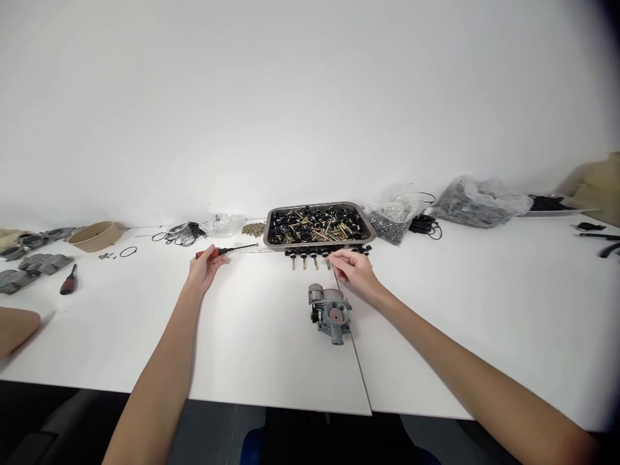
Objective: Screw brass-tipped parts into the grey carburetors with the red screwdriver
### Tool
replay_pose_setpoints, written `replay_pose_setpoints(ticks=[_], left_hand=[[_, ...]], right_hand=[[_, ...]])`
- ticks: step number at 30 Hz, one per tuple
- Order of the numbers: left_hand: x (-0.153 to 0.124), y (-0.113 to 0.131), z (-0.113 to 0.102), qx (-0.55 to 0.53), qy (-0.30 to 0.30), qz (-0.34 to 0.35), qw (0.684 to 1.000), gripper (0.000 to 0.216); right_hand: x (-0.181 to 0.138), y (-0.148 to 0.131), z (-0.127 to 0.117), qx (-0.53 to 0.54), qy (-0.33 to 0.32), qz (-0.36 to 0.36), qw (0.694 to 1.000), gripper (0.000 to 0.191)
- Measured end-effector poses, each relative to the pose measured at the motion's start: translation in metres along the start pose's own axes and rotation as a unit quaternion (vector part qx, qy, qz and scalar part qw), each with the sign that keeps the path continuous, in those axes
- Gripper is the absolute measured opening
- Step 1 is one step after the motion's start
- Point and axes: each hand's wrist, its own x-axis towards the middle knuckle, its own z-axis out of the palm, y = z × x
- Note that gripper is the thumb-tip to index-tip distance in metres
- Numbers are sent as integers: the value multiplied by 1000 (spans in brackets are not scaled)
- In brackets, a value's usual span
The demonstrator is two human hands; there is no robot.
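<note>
My left hand (208, 268) is closed around the red and black handle of a screwdriver (237, 248), whose thin shaft points right toward the tray. My right hand (353, 270) has its fingers pinched at a row of black parts with brass stems (304, 258), lined up along the tray's front edge. Its fingertips meet at one stem, and what lies between them is too small to make out. Below that hand, a grey metal carburetor (334, 313) rests on the white table, a round opening facing up.
A metal tray (317, 247) holds many black and brass parts. Small brass pieces (253, 229) lie left of it; plastic bags of parts (394, 216) stand right. Farther left are a cardboard ring (97, 237), another screwdriver (68, 282), grey castings (43, 263) and another person's arm (17, 329).
</note>
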Motion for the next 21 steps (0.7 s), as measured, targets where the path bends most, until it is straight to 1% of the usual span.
replay_pose_setpoints(ticks=[3,8,12,21], left_hand=[[1,0,-2,-7,5,-8,1000,12],[1,3,-3,-22,14,-24,999,14],[0,5,-2,-36,24,-36,998,19],[0,5,-4,-46,27,-40,998,18]], right_hand=[[-3,1,3,1,12,-3,1000,28],[-5,-1,6,-8,-4,-8,1000,28],[-5,0,6,-20,0,-12,1000,28],[-4,-2,5,-19,2,-18,1000,28]])
